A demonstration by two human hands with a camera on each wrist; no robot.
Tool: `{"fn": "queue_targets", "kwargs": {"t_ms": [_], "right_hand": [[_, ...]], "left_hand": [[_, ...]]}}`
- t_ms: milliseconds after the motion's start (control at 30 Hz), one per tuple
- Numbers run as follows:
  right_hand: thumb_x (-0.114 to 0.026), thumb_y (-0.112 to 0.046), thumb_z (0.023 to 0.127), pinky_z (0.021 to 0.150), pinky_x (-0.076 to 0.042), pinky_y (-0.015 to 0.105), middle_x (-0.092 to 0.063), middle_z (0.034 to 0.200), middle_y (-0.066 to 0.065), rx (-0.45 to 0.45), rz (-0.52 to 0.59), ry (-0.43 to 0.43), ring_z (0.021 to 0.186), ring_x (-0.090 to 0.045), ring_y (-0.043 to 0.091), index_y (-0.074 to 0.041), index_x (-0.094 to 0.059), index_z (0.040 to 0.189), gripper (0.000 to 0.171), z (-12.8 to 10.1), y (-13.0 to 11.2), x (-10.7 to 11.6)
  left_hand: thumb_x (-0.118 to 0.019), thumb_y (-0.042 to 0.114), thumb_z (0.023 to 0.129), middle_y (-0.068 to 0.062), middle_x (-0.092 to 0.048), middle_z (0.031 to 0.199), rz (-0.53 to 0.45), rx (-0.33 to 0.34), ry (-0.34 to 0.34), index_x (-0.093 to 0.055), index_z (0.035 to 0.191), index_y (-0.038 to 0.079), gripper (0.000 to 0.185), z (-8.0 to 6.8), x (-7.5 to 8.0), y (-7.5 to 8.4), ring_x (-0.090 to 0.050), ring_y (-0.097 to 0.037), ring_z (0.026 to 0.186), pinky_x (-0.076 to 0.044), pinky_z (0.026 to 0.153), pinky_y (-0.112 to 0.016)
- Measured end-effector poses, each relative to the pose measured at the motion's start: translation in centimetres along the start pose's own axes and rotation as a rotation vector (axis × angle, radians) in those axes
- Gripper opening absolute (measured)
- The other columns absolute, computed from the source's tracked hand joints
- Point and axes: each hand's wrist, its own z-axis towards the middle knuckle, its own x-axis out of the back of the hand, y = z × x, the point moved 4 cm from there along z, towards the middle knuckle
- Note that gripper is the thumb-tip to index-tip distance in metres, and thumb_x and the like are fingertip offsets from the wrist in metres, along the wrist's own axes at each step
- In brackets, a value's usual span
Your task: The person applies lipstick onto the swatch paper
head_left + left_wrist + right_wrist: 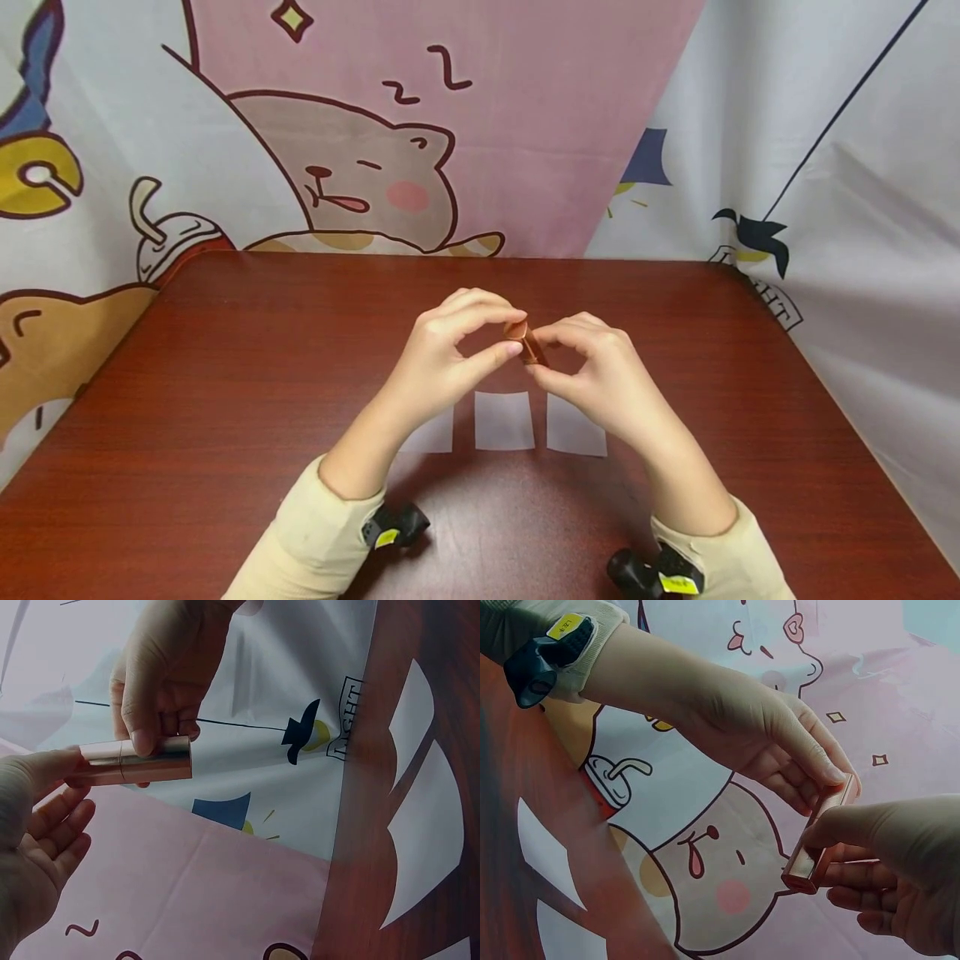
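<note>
All across the back, the view is filled by a big printed cloth, pretty creased on the right, with a snoozing cartoon bear drawn against pink. Next up is a reddish-brown table, with some glare caught on its near part.

From the bottom edge, two cream sleeves are seen reaching in. Past the cuffs, the left hand and the right hand are brought close together, raised off the tabletop.

Below them, three white paper squares are laid in a row: a left one partly covered by the left wrist, a middle one fully visible, and a right one partly covered by the right hand. Small gaps are left between them.

A chunky black wrist camera is worn at the left cuff, and another one at the right, both marked with yellow labels.

Smallest of the lot is a shiny copper-coloured tube, held tilted in the air between the hands. One end is pinched by the left thumb and index finger, the other part by the right thumb and fingers. A seam is visible around it in the left wrist view, but whether the halves are loose can't be told. The spare left fingers are loosely bent, clear of the tube.
</note>
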Motion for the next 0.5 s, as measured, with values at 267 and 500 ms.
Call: {"fn": "queue_targets", "kwargs": {"t_ms": [267, 500], "right_hand": [[-0.081, 0.001, 0.070, 0.076, -0.048, 0.028, -0.068, 0.088, -0.005, -0.009, 0.020, 0.010, 0.087, -0.060, 0.012, -0.007, -0.074, 0.095, 0.027, 0.04, 0.08, -0.08], [-0.081, 0.001, 0.070, 0.076, -0.046, 0.025, -0.067, 0.087, -0.008, 0.001, 0.044, 0.028, 0.087, -0.058, 0.011, -0.009, -0.074, 0.094, 0.027, 0.06, -0.01, -0.03]], "left_hand": [[-0.077, -0.004, 0.076, -0.009, -0.066, 0.095, 0.003, -0.008, 0.021, -0.071, 0.098, -0.006, 0.023, 0.08, 0.26, -0.16, -0.059, -0.018, 0.094, -0.048, 0.083, -0.030], [-0.077, -0.005, 0.076, -0.010, -0.067, 0.094, -0.009, -0.018, 0.041, -0.071, 0.098, -0.006, 0.023, 0.11, 0.52, 0.00, -0.059, -0.018, 0.093, -0.049, 0.081, -0.031]]}}
